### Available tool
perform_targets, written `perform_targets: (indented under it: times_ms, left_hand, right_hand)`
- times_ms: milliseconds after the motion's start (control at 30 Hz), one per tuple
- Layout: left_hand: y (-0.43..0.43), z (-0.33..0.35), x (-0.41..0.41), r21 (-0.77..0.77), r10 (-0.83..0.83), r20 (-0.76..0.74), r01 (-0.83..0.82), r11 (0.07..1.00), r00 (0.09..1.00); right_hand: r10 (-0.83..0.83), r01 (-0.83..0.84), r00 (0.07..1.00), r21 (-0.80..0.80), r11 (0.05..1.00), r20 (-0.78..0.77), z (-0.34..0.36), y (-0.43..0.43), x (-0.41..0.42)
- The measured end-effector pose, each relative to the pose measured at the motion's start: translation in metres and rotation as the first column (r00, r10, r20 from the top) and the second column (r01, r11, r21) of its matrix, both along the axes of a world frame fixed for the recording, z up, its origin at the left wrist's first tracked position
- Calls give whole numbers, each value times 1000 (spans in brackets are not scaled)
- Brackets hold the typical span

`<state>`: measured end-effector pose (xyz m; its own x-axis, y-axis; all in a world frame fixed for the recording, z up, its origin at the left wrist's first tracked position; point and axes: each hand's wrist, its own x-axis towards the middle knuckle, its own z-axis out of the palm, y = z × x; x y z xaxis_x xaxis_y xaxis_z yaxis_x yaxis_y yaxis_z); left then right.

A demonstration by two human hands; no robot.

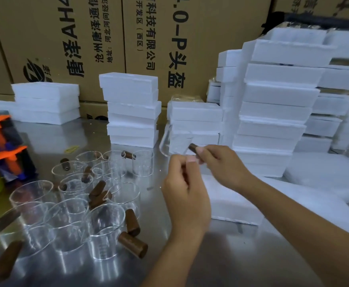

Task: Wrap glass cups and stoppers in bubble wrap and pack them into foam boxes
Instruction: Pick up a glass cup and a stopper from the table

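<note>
My right hand (219, 162) grips the brown wooden handle (194, 148) of a clear glass cup (174, 139), held up above the steel table. My left hand (185, 183) is just below and left of it, fingers curled, pinching near the handle; what it pinches is hard to make out. Several more glass cups (70, 216) with brown handles stand grouped at the left of the table. A low foam box (231, 201) lies under my right forearm. Bubble wrap sheets (324, 179) lie at the right.
Stacks of white foam boxes (132, 112) stand along the back, with a taller pile (273, 104) at the right. Cardboard cartons (107, 38) form a wall behind them. Orange, green and dark plastic items (1, 154) sit at the left edge.
</note>
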<state>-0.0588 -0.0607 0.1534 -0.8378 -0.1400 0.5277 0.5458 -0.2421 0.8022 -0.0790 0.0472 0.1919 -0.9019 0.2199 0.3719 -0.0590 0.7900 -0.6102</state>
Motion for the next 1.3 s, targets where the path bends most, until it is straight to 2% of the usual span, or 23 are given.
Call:
perform_targets:
  times_ms: [33, 100, 200, 267, 367, 433, 633, 733, 800, 833, 900, 967, 1033, 1067, 1300]
  left_hand:
    - [0, 0, -1, 16, -24, 93, 23, 1000, 995]
    - [3, 2, -3, 59, -117, 283, 105, 993, 952]
    - [8, 1, -5, 189, -376, 451, 326, 926, 809]
    - [9, 2, -3, 314, -555, 488, 457, 832, 674]
    - [8, 1, -1, 492, -741, 477, 555, 671, 473]
    - [8, -3, -1, 534, -786, 465, 579, 616, 406]
    - [11, -8, -1, 581, -816, 401, 572, 579, 417]
    - [9, -5, -3, 615, -828, 350, 559, 555, 438]
    - [9, -4, -3, 620, -829, 335, 557, 552, 448]
    - [8, -4, -3, 621, -827, 333, 554, 554, 454]
    - [8, -6, -3, 615, -821, 321, 555, 560, 473]
    - [9, -6, -4, 609, -817, 304, 558, 563, 491]
    - [9, -6, -5, 617, -816, 302, 551, 562, 493]
    - [9, -5, -5, 620, -817, 302, 550, 560, 491]
    - [11, -3, -2, 600, -807, 326, 552, 579, 492]
  right_hand:
    - [-24, 21, 998, -53, 998, -54, 0, 10, 9]
    - [-60, 50, 997, -157, 986, -58, 2, 27, 29]
    - [-52, 53, 999, -290, 956, 11, 4, 43, 55]
    - [-5, 27, 998, -336, 942, 66, 4, 49, 73]
    - [60, -19, 992, -336, 942, 114, 2, 54, 93]
    - [76, -28, 988, -338, 941, 131, -1, 56, 100]
    - [83, -41, 992, -373, 927, 97, 1, 67, 108]
    - [-146, 123, 989, -390, 913, -32, 11, 105, 97]
    - [-355, 297, 929, -368, 881, -100, 12, 139, 88]
    - [-447, 402, 889, -301, 865, -97, 8, 156, 85]
    - [-592, 591, 806, -55, 805, -9, -4, 190, 83]
    - [-686, 681, 712, 90, 727, 150, -18, 215, 88]
    - [-723, 728, 626, 112, 676, 292, -28, 228, 96]
    - [-723, 730, 612, 123, 672, 322, -32, 232, 99]
    - [-731, 736, 633, 98, 670, 254, -36, 235, 106]
